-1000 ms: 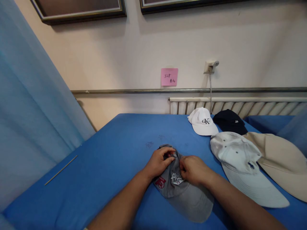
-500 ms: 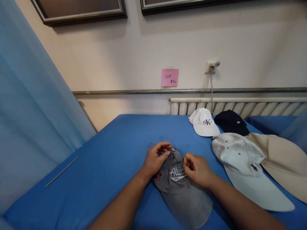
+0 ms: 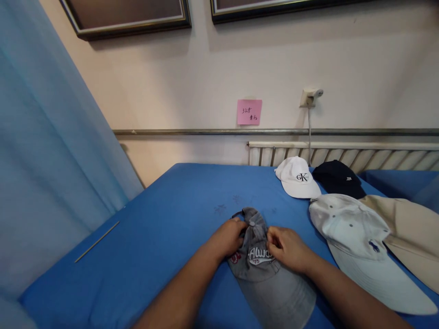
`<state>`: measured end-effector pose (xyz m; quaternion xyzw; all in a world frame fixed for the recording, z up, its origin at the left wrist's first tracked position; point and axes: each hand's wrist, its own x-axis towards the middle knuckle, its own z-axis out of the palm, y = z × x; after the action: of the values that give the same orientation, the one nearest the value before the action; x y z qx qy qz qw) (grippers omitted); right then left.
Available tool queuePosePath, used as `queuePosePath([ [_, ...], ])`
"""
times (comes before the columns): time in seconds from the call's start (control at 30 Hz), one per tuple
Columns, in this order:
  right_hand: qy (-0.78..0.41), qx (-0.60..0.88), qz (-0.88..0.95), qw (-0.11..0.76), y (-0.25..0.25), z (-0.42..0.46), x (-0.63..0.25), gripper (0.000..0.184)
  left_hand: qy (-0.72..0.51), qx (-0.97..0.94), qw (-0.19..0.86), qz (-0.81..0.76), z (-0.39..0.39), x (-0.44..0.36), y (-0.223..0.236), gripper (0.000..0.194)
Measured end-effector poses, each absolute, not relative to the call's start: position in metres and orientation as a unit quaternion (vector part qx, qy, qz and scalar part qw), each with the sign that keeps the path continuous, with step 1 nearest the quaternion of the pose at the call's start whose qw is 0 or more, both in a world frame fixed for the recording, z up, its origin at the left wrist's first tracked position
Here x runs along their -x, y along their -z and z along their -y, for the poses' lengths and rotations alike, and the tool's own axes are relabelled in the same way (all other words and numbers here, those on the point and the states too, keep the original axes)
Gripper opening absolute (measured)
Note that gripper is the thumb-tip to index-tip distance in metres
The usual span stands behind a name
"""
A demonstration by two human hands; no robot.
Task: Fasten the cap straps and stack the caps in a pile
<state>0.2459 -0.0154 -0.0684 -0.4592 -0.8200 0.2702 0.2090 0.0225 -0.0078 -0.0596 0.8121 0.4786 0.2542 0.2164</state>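
A grey baseball cap [image 3: 270,292] with white lettering and a small red patch lies on the blue-covered table, its brim towards me and its back strap at the far end. My left hand [image 3: 224,240] is on the left side of the crown, fingers curled over the cloth, some fingertips hidden. On the right side, beside the lettering, my right hand [image 3: 288,246] pinches the crown with thumb and fingers. Creases run through the cloth between both hands, round the top button.
To the right lie a white cap [image 3: 297,179], a black cap [image 3: 338,179], a pale cap [image 3: 353,233] and a beige cap [image 3: 408,224]. A thin stick [image 3: 97,242] rests at the left of the blue table [image 3: 154,256]. A blue curtain [image 3: 51,137] hangs at the left.
My left hand has moved from the top of the crown down its left side, uncovering the button and back strap. My right hand keeps its pinch. The view has shifted slightly left.
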Motion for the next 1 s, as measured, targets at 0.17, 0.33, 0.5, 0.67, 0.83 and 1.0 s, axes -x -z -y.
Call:
queuePosePath([
  [0.17,-0.273,0.455,0.818,0.223,0.070,0.015,-0.246,0.007,-0.255,-0.816,0.179,-0.486,0.007,-0.027,0.066,0.010],
  [0.33,-0.278,0.453,0.812,0.243,0.076,0.014,-0.246,0.006,-0.234,-0.815,0.151,-0.509,0.008,-0.028,0.066,0.007],
  [0.5,-0.263,0.457,0.796,0.296,0.077,0.016,-0.243,0.007,-0.355,-0.714,0.205,-0.567,0.002,-0.015,0.043,0.013],
  [0.67,-0.238,0.472,0.769,0.359,0.075,0.018,-0.242,0.009,-0.516,-0.577,0.302,-0.556,-0.006,-0.008,0.034,0.023],
  [0.83,-0.236,0.467,0.768,0.369,0.077,0.018,-0.241,0.009,-0.460,-0.568,0.262,-0.629,-0.011,-0.007,0.042,0.015],
  [1.0,-0.234,0.469,0.768,0.367,0.075,0.019,-0.238,0.010,-0.475,-0.613,0.160,-0.610,-0.002,-0.010,0.035,0.017],
])
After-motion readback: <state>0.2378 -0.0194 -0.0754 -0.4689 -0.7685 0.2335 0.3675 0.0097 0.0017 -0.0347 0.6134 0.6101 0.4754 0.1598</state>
